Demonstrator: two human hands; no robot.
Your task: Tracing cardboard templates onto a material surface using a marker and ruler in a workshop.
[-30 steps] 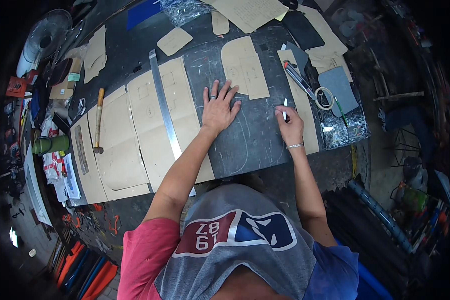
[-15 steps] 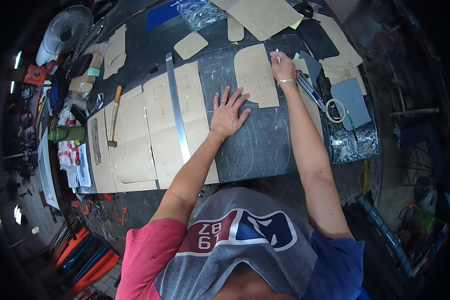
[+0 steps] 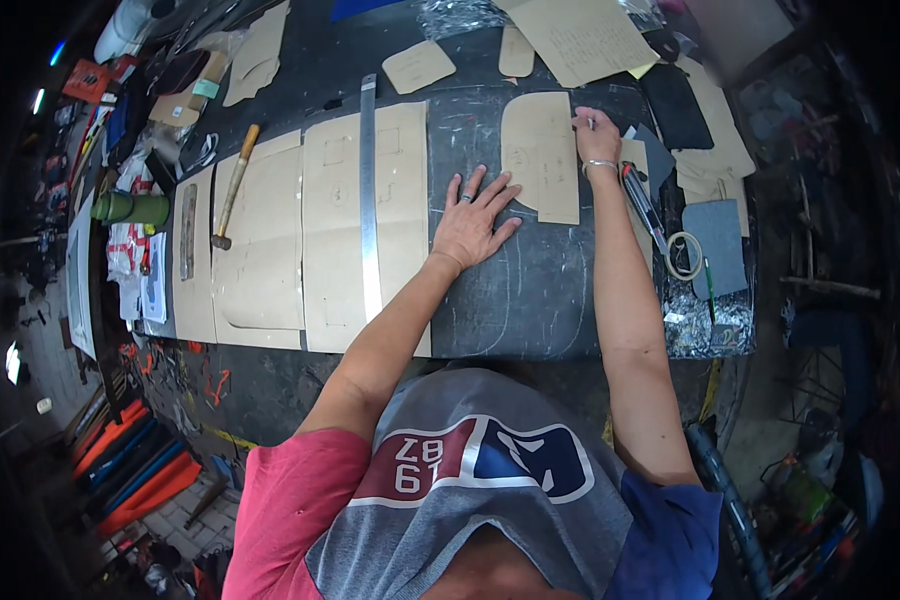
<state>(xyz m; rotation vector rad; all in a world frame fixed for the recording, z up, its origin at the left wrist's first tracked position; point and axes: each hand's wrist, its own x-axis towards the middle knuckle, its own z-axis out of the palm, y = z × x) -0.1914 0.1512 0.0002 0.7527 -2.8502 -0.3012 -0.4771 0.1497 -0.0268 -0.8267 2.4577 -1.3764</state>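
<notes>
My left hand point(image 3: 477, 222) lies palm down on the dark tabletop point(image 3: 465, 310), fingers spread. Its fingertips reach the left edge of a tan card pattern piece point(image 3: 545, 155) with a rounded upper left corner. At the piece's upper right edge, my right hand point(image 3: 599, 138) is closed around a slim pen point(image 3: 591, 122), mostly hidden by the fingers. Left of my left hand, a long steel ruler point(image 3: 368, 190) rests across a large card sheet point(image 3: 330, 230). Beside my right forearm lie a red-and-black cutter knife point(image 3: 644, 205) and a roll of tape point(image 3: 684, 257).
A wooden-handled hammer point(image 3: 234, 190) lies on another card sheet point(image 3: 260, 270) at the left. Farther left stands a green cylindrical container point(image 3: 130, 207). Loose card pieces point(image 3: 418, 67) and a written sheet point(image 3: 578, 42) lie along the far side. A green pencil point(image 3: 709, 290) is at the right.
The whole view has shifted, so the table and its things appear farther right. My left hand stays flat; my right hand keeps the pen and sits slightly closer to the pattern's edge.
</notes>
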